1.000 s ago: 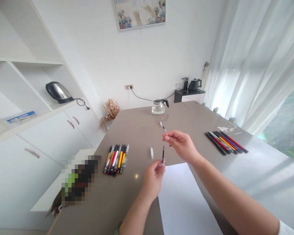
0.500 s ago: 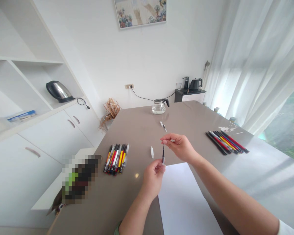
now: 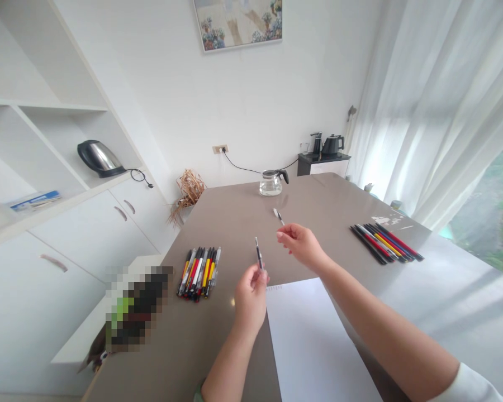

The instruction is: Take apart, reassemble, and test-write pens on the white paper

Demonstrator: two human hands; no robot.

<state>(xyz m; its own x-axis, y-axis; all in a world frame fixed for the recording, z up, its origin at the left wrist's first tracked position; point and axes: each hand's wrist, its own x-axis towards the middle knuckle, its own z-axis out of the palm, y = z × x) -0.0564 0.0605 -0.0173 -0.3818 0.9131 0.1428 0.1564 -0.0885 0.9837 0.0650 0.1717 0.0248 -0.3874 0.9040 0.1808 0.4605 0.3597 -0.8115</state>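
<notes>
My left hand (image 3: 251, 296) is closed around the lower end of a slim pen (image 3: 258, 251) with a dark middle, its tip pointing up and slightly left. To its right, my right hand (image 3: 304, 245) hovers over the table with thumb and fingers pinched; whether something small is between them cannot be made out. Just beyond those fingertips lies a white-ended pen piece (image 3: 278, 215). Under and beside my left hand is a sheet of white paper (image 3: 310, 335) with a short row of small marks at its top left corner.
A bunch of pens (image 3: 199, 272) lies on the left of the brown table (image 3: 235, 223). More pens (image 3: 386, 243) are lined up at the right. A glass pot (image 3: 270, 183) with water stands at the back. A pixelated dark item (image 3: 140, 307) is at the left edge.
My right hand has let go of the pen's upper end and moved slightly right. My left hand has shifted left with the pen, which now leans left and covers where a white piece lay.
</notes>
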